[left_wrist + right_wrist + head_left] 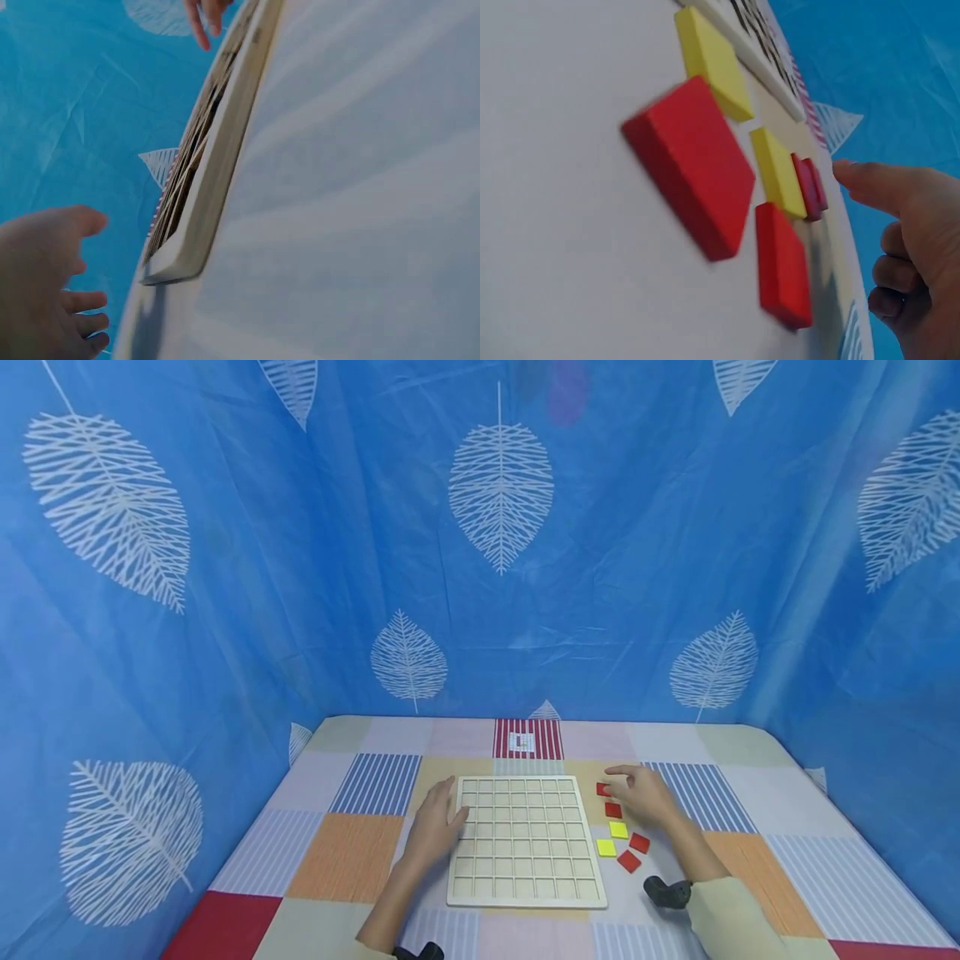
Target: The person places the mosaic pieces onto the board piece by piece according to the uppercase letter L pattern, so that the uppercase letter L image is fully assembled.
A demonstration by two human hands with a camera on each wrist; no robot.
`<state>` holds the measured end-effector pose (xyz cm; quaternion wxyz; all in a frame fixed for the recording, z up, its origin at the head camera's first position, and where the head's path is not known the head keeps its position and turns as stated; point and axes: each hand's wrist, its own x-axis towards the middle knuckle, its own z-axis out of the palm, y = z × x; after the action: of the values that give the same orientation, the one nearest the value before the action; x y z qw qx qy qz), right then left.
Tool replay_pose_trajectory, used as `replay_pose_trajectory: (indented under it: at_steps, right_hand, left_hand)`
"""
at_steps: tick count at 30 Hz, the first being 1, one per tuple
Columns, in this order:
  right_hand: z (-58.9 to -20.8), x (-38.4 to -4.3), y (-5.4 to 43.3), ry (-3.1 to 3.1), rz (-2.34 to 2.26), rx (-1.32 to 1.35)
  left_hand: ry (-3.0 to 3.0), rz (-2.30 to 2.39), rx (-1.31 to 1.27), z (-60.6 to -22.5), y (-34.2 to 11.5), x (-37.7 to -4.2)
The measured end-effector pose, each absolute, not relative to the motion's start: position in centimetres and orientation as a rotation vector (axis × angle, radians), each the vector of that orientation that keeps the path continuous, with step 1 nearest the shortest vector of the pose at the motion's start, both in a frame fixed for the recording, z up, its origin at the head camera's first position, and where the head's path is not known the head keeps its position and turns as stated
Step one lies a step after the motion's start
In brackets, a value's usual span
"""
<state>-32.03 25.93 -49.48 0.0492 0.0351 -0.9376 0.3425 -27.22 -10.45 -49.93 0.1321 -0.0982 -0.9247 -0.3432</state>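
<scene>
A pale wooden grid board (527, 842) with square cells lies on the patterned cloth. My left hand (435, 827) rests along its left edge, fingers loosely extended and thumb at the rim. To the right of the board, my right hand (643, 793) hovers by the farthest red tile (602, 788), index finger stretched past it and thumb close to it. The other fingers are bent in, holding nothing visible. Nearer lie another red tile (612, 810), two yellow tiles (714, 64) and two more red ones, the largest-looking red tile (694, 169) closest to the right wrist camera.
The patchwork tablecloth (345, 856) has a red-striped patch with a small printed square (522, 742) at the far edge. Blue curtains (600, 568) with white leaf prints enclose the table at the back and sides. Dark wrist devices (666, 893) sit at both wrists.
</scene>
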Motion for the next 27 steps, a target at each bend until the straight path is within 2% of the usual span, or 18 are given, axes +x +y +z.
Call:
replay_pose_trajectory:
  at_steps: [9, 15, 27]
  right_hand:
    - [-51.1, -32.1, 26.6, -2.838, 1.016, 0.203]
    - [-50.4, -31.6, 25.8, -2.826, 1.011, 0.13]
    - [-47.6, -30.9, 19.5, -2.67, 1.145, 0.306]
  left_hand:
    - [-2.771, -0.999, -0.306, -52.4, -11.0, -27.3]
    - [-2.778, -0.97, -0.301, -52.6, -11.2, -27.5]
    - [-2.78, -0.939, -0.307, -52.5, -11.2, -27.2]
